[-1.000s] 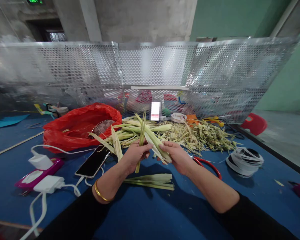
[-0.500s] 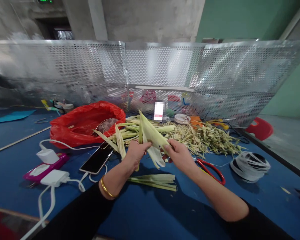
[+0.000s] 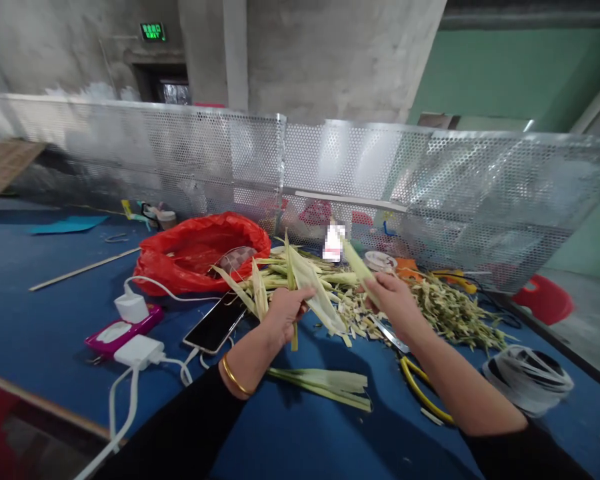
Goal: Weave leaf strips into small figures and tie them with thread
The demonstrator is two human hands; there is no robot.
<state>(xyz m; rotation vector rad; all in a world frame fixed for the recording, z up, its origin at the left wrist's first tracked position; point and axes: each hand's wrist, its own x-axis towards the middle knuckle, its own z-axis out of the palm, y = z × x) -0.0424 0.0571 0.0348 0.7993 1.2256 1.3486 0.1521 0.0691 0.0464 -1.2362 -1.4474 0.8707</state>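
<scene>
My left hand (image 3: 286, 312) is closed around pale green corn husks; a broad husk (image 3: 319, 293) and a narrow upright piece stick out past its fingers. To the right, my right hand (image 3: 393, 300) pinches a separate husk strip (image 3: 356, 259) that points up and to the left. A small bundle of husk strips (image 3: 325, 385) lies on the blue table below my left hand. Beyond both hands spreads a pile of long husks (image 3: 275, 275), beside a heap of dry husk scraps (image 3: 445, 303). Scissors (image 3: 415, 383) with yellow inner handles lie partly under my right forearm.
A red plastic bag (image 3: 180, 267) stands open at the left. Near it are a phone (image 3: 215, 323) on a cable and a purple power strip (image 3: 110, 340) with white chargers. A roll of white strip (image 3: 527, 380) sits at right. A perforated metal panel (image 3: 220, 160) runs behind.
My right hand has moved right with a husk strip, which now stands apart from the husk in my left hand. The view has tilted up and turned slightly left.
</scene>
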